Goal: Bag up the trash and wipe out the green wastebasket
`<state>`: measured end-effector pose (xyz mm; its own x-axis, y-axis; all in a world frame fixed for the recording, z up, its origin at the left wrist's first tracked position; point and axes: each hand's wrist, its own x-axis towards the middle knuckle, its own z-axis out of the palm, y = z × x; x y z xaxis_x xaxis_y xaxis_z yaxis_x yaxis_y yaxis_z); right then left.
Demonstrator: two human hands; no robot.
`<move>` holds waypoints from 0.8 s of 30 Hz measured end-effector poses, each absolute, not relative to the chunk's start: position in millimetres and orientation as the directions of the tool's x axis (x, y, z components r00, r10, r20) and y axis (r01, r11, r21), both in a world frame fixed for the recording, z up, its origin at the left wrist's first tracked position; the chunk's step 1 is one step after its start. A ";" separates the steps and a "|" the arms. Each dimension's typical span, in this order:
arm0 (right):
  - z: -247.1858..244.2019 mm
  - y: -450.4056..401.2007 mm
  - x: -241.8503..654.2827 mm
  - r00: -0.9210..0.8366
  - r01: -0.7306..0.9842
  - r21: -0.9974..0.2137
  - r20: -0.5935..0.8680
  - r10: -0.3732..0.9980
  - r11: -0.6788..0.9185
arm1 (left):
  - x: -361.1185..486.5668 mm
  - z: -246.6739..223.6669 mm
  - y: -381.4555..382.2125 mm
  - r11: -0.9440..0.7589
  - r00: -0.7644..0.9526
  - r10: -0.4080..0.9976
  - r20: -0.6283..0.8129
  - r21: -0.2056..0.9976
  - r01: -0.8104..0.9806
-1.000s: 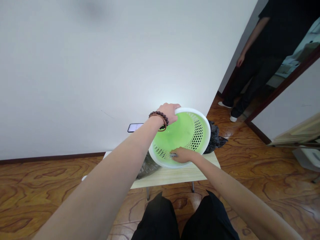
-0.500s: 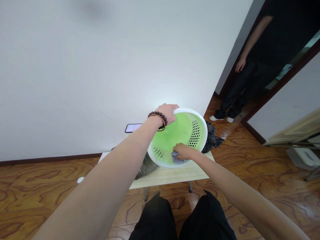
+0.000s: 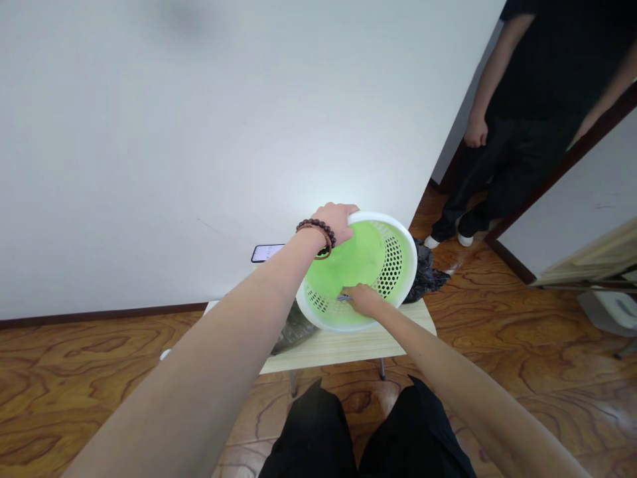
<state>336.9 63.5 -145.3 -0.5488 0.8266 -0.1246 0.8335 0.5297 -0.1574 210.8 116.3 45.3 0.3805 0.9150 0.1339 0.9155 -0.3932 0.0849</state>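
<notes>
- Two grips are in play: our left hand [image 3: 336, 222] is closed over the far rim of the basket [image 3: 365, 255], seeming to steady it.
- Our right hand [image 3: 365, 299] reaches inside, fingers drawn together, pinching what looks like a grey cloth [image 3: 344, 296] at the near part of the inner wall, just above the perforated band.
- We judge the wiping to be under way, since the cloth is inside and neither hand is free. We cannot tell which parts are done; no clear mark separates wiped plastic from unwiped.
- What is left, as far as we can judge, is any inner wall not covered yet, then letting go of cloth and rim. The outside is mostly hidden from us.
- The basket, green inside with a white rim, is over the small table [image 3: 348, 348], its mouth tilted towards us.
- Around it we see a black plastic bag [image 3: 425, 273] to its right, a dark bag [image 3: 294, 328] to its left, and a phone [image 3: 265, 253] beyond our left forearm.
</notes>
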 end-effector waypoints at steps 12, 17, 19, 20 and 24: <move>-140.2 7.0 363.9 -0.767 0.625 -0.278 -0.041 0.641 0.729 | 208.1 40.3 119.1 -0.434 0.422 0.896 0.141 0.071 0.898; -136.3 42.3 340.6 -0.576 0.810 -0.212 -0.120 0.808 0.546 | 210.3 41.4 117.9 -0.461 0.453 0.880 0.145 0.023 0.887; -131.2 61.7 333.9 -0.463 0.868 -0.223 -0.043 0.885 0.443 | 212.0 42.5 117.3 -0.453 0.446 0.884 0.140 0.018 0.892; -129.1 70.3 331.4 -0.418 0.880 -0.244 0.012 0.908 0.408 | 212.9 42.9 117.3 -0.446 0.439 0.888 0.134 0.019 0.895; -131.2 86.1 325.1 -0.416 0.864 -0.286 0.057 0.907 0.415 | 215.2 43.0 118.1 -0.414 0.409 0.906 0.110 0.024 0.910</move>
<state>325.1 86.1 -131.2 -0.4164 0.9074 0.0573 0.8640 0.4146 -0.2856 215.2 118.1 43.0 0.4094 0.9057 0.1100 0.9099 -0.4142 0.0236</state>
